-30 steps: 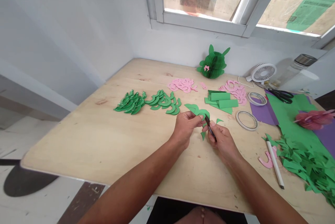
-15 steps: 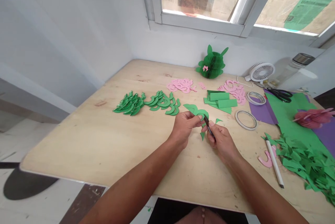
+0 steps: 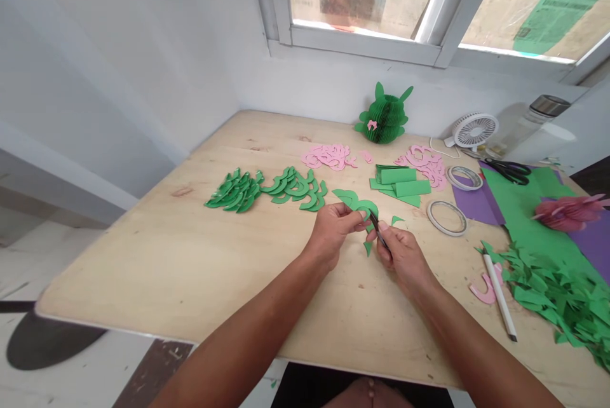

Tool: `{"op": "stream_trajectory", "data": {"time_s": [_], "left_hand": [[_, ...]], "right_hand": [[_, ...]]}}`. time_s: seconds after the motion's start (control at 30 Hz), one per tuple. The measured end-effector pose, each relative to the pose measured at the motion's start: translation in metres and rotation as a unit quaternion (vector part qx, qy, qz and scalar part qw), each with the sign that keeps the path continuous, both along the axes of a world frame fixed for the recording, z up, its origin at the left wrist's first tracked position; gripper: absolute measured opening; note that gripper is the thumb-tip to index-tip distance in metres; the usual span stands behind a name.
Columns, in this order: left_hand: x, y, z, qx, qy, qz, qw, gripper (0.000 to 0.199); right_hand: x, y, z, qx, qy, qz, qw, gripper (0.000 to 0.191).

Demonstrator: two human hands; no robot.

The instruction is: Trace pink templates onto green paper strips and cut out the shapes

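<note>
Between the fingers of my left hand [image 3: 336,230] is a piece of green paper [image 3: 350,199] with a curved, wavy outline. My right hand [image 3: 400,250] is closed around a pair of small dark scissors [image 3: 380,232], whose blades meet the paper's right end; my fingers cover most of the handles. Small green offcuts [image 3: 368,248] lie just under and beside my hands. Left of them are two groups of curved green cutouts [image 3: 298,185]. Folded green paper strips [image 3: 405,185] rest beyond my right hand.
Pink cutouts [image 3: 328,156] and a green paper figure [image 3: 384,119] stand toward the wall. At right are tape rolls [image 3: 447,218], a white pen [image 3: 499,297], a heap of green scraps [image 3: 562,293], black-handled scissors [image 3: 509,171], a small fan [image 3: 474,130] and a bottle [image 3: 528,122].
The scissors have shifted slightly at the paper's right end, and their blades look a little different. Both hands keep their hold; the whole view has moved slightly.
</note>
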State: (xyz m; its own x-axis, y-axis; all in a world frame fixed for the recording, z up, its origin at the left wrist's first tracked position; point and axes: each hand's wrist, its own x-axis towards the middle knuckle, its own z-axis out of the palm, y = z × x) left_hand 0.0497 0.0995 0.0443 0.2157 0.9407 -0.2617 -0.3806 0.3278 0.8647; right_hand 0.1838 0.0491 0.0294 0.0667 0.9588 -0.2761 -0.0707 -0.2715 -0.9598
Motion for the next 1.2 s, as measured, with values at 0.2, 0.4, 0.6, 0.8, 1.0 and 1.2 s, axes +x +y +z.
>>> {"op": "stream_trajectory", "data": {"time_s": [0.2,0.4,0.6,0.8,1.0,1.2], "left_hand": [[-0.005,0.002,0.002,0.002,0.012,-0.027,1.0,0.02],[-0.007,0.003,0.002,0.001,0.015,-0.053,0.998,0.021],[-0.009,0.005,0.004,0.003,0.013,-0.057,0.998,0.021],[-0.011,0.006,0.003,0.023,0.023,-0.064,0.997,0.021],[-0.012,0.008,0.004,0.037,0.028,-0.048,0.998,0.022],[-0.014,0.006,0.007,0.035,0.027,-0.079,0.996,0.023]], "right_hand": [[0.0,-0.001,0.001,0.005,-0.018,0.002,1.0,0.049],[0.0,0.0,0.001,0.009,-0.042,0.004,0.999,0.051],[0.001,-0.001,0.003,0.011,-0.036,0.018,0.999,0.053],[0.003,-0.001,0.002,0.007,-0.047,0.041,0.998,0.055],[0.01,-0.001,0.006,0.021,-0.083,0.079,0.993,0.052],[0.023,0.002,0.016,0.041,-0.046,-0.005,0.998,0.047]]}}
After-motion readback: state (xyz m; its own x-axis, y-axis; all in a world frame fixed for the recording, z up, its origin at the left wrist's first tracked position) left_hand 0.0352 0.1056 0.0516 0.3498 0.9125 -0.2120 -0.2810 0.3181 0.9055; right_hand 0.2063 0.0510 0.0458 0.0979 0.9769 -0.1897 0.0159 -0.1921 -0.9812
